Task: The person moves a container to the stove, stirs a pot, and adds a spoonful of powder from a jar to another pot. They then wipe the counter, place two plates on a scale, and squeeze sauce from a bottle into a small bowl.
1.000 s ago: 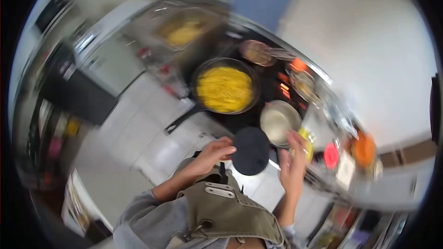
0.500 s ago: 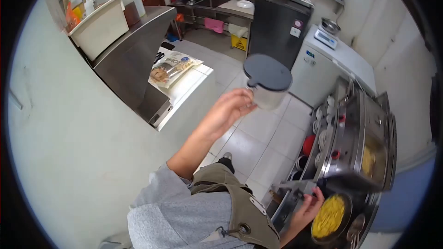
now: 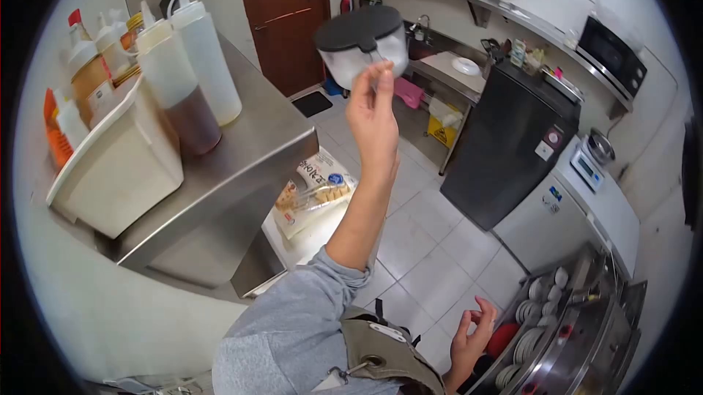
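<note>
My left hand (image 3: 375, 106) is raised in the middle of the view, its fingers pinched at the near side of a clear canister (image 3: 351, 62). A black lid (image 3: 360, 29) covers the canister, and whitish contents show blurred through its wall. Low on the right, my right hand (image 3: 472, 333) has nothing in it. Its fingers are apart and slightly curled, close to the shelf of stacked white dishes (image 3: 529, 344) in this view.
On the steel counter (image 3: 256, 109) at left stand squeeze bottles (image 3: 209, 58) and a cream bin (image 3: 121, 164) of bottles. A food packet (image 3: 318, 194) lies lower down. Behind are a dark fridge (image 3: 505, 146), a white freezer (image 3: 545, 208) and a kitchen scale (image 3: 588, 168).
My left hand has carried the canister up and leftward, toward the steel counter. The right hand has come away from beside the pan of yellow food, which is out of view now.
</note>
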### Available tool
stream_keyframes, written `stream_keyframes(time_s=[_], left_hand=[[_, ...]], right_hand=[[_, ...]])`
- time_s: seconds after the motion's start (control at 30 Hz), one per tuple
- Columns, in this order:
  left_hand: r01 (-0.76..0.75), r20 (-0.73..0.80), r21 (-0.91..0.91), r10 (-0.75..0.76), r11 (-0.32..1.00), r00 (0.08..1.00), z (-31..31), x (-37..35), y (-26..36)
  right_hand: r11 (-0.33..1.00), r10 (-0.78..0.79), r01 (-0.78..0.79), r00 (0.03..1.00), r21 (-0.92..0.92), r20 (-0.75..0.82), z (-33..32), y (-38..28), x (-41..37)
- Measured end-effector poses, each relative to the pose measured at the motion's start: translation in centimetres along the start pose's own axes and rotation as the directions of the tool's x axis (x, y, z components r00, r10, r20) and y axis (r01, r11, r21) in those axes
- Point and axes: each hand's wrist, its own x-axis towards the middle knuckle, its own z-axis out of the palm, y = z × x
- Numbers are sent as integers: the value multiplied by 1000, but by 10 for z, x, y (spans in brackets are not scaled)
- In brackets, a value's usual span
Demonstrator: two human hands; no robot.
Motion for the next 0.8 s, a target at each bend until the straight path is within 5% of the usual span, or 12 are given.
stream_keyframes(time_s=[0.13,0.3,0.63,0.73,0.8], left_hand=[[-349,-240,233,401,908,884,3,79,-19],[-454,-298,603,713,656,634,-27,155,-38],[-68,-289,948,931,311,224,-79,218,-41],[25,-263,965,946,263,190,-93,215,-28],[62,-271,962,922,264,275,-108,210,-17]], right_hand=[[999,-54,54,989,7,135,33,19,70],[989,-142,121,932,83,335,90,35,168],[892,-452,305,568,335,688,215,24,391],[832,-549,370,443,414,709,254,16,433],[825,-552,384,383,416,741,274,0,442]])
